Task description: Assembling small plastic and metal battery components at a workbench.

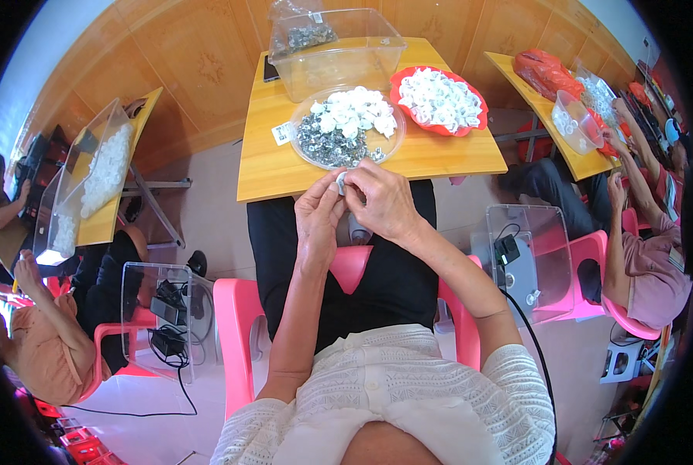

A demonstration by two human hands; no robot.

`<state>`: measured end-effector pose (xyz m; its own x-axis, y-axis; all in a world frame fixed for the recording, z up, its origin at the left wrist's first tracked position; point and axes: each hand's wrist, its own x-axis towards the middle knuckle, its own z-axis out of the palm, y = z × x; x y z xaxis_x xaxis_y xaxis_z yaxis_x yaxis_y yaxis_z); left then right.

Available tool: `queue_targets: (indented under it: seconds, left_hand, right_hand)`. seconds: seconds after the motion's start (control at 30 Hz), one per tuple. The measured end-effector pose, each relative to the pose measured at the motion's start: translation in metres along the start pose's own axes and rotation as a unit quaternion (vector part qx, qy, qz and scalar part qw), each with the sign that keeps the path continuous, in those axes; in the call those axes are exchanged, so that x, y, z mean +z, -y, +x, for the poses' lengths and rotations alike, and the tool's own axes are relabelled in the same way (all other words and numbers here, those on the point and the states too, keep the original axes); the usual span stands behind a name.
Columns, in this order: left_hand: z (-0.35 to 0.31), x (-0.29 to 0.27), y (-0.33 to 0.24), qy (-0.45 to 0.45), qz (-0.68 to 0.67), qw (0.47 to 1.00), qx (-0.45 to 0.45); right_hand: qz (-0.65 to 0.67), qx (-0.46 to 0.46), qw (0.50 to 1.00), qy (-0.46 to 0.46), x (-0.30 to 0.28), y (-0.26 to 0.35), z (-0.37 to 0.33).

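Observation:
Just off the front edge of the wooden table [269, 174], my two hands meet around a small white plastic piece [340, 182]. My left hand [318, 211] pinches it between thumb and fingers. The fingertips of my right hand [381, 201] press on it from the other side; any smaller part between them is hidden. Right beyond my hands lies a clear round tray [400, 139], with white plastic pieces [354, 111] at its far side and small shiny metal parts [327, 143] nearer me. A red scalloped bowl [482, 116] to the right is heaped with white pieces.
Behind the tray stands a clear plastic bin [354, 66], with a bag of metal parts [309, 36] at its upper left. People work at side tables [509, 68] left and right. Clear boxes holding black adapters [168, 302] flank my pink chair [234, 325].

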<state>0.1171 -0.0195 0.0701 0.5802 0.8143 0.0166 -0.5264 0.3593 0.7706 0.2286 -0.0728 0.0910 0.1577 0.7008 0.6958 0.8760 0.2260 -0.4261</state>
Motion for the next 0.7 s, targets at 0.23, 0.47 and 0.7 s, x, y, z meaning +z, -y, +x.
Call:
queue_targets:
  seconds: [0.23,0.47,0.7]
  left_hand:
    - [-0.002,0.005,0.006,-0.034,0.050,0.997,0.040]
    - [0.000,0.003,0.006,-0.007,0.072,0.996,0.053]
    - [0.002,0.000,-0.005,0.009,0.029,0.999,0.017]
  right_hand:
    - [-0.047,-0.009,0.999,-0.012,0.003,0.004,-0.001]
    - [0.069,0.087,0.994,-0.018,0.001,0.001,0.005]
    - [0.343,0.237,0.907,0.060,0.002,-0.028,0.005]
